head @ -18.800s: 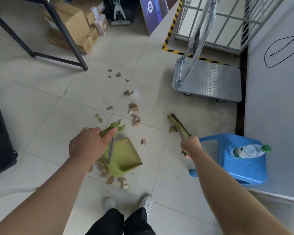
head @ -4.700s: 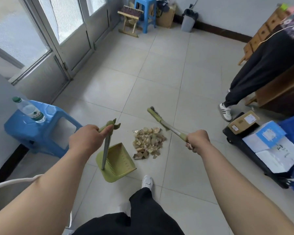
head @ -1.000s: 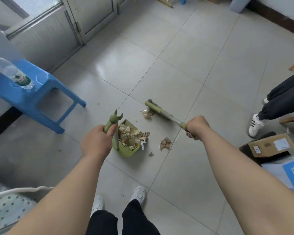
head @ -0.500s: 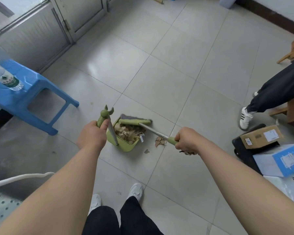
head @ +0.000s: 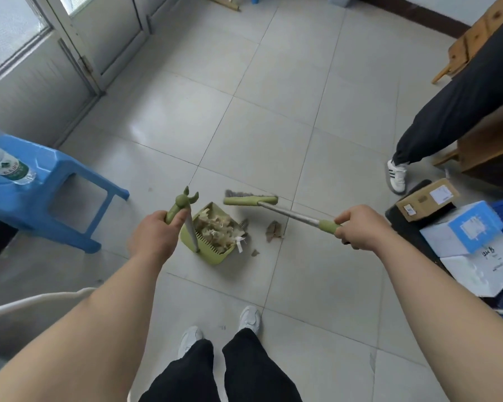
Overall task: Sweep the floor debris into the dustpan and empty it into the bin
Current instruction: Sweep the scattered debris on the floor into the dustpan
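A green dustpan stands on the tiled floor in front of my feet, heaped with tan debris. My left hand grips the green top of its upright handle. My right hand grips the green sleeve of the broom's metal shaft. The broom head hovers just beyond the pan's far right corner. A few scraps lie on the tile right of the pan, between pan and broom shaft. A grey bin's base shows at the top edge.
A blue plastic stool with a water bottle stands at the left. Another person's leg and shoe are at the right, beside cardboard boxes and a wooden bench. Glass doors line the upper left.
The broom head has swung from over the dustpan out to the right and slightly away. My right hand moved right; the left hand and dustpan stayed put.
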### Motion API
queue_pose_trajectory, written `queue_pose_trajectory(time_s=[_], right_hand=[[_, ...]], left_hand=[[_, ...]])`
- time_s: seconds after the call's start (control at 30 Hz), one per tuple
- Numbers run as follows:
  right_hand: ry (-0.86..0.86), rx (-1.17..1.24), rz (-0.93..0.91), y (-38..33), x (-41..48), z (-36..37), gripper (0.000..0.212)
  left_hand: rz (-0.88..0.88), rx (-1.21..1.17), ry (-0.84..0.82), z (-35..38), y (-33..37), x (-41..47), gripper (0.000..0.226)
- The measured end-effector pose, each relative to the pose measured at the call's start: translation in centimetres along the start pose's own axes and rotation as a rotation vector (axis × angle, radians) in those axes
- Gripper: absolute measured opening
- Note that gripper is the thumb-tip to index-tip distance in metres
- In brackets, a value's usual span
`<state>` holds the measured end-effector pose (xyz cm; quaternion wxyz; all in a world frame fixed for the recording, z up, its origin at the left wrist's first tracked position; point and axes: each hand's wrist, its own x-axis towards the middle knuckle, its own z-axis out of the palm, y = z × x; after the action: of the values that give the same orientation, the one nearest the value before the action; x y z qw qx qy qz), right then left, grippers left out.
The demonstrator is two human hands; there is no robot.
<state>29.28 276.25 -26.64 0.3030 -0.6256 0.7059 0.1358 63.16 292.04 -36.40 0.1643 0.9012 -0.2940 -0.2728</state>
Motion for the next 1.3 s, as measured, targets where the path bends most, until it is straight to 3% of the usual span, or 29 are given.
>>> queue_pose_trajectory(time_s=[0.17,0.27,0.4,0.6,1.07,1.17,1.3], right_hand=[[0.08,0.179,0.125,1.2,-0.7,3.1,0.007],[0.091,0.233,0.211,2.3,-0.9,6.1,0.022],[-0.035,0.275,0.334,2.7,-1.9,9.3,0.019],[-0.206,0.346,0.324,1.4,-5.5,12.4,0.02],[-0.423,0.305,0.176,-5.2,-12.8,10.0,0.019],[-0.375,0.32,0.193,-4.9,-13.6,8.1,0.016],[-0.268,0.323,0.213,-3.7,-13.9,5.7,0.03]], left_hand=[[0.126,0.092,-0.047,-2.2,-2.7,-0.1,0.063],[0.213,0.126,-0.073,-2.6,-4.1,0.0,0.061],[0.3,0.212,-0.118,-2.2,-4.5,0.1,0.06],[0.342,0.249,-0.205,-1.5,-3.8,0.4,0.061],[0.27,0.272,-0.273,-0.3,-3.0,-0.8,0.049],[0.198,0.238,-0.299,-0.5,-3.7,-1.1,0.047],[0.097,0.166,-0.289,-0.6,-5.3,-1.9,0.049]])
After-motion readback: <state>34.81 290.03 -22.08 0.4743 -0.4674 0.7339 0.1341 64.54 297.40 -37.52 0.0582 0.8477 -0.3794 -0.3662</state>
